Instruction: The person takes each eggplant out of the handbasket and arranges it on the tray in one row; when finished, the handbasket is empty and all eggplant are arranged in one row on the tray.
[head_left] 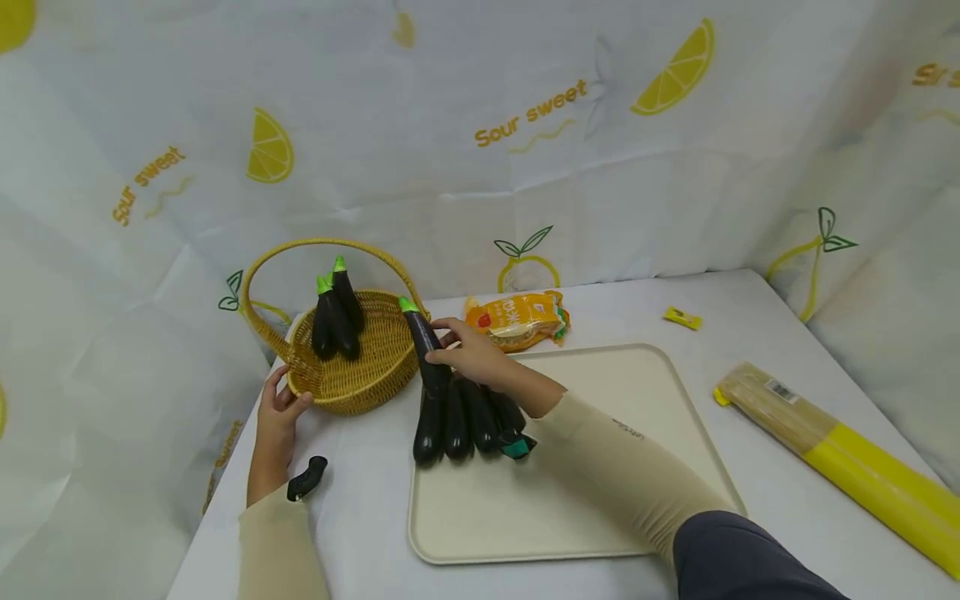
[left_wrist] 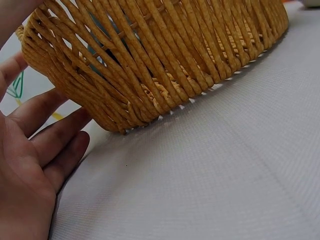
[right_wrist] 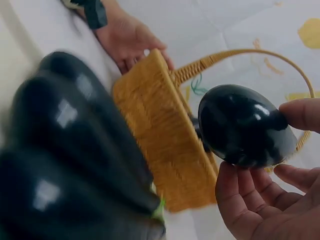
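My right hand (head_left: 474,357) pinches a dark, glossy eggplant (head_left: 422,337) between thumb and fingers. The eggplant's green cap points up near the right side of the wicker basket (head_left: 375,400); in the right wrist view its rounded end (right_wrist: 245,125) faces the camera. Other eggplants (head_left: 339,321) lie inside the basket, under its tall hoop handle. With thumb and fingers about its near left side, my left hand (head_left: 279,417) holds the basket. Several more eggplants (head_left: 457,421) lie side by side on the cream tray (head_left: 540,517), below my right hand.
Behind the tray sits an orange printed food packet (head_left: 519,318). A small yellow packet (head_left: 682,317) lies at the back right. Along the right side is a long yellow-and-clear package (head_left: 840,454). A white patterned sheet (head_left: 450,183) hangs behind the white-covered table.
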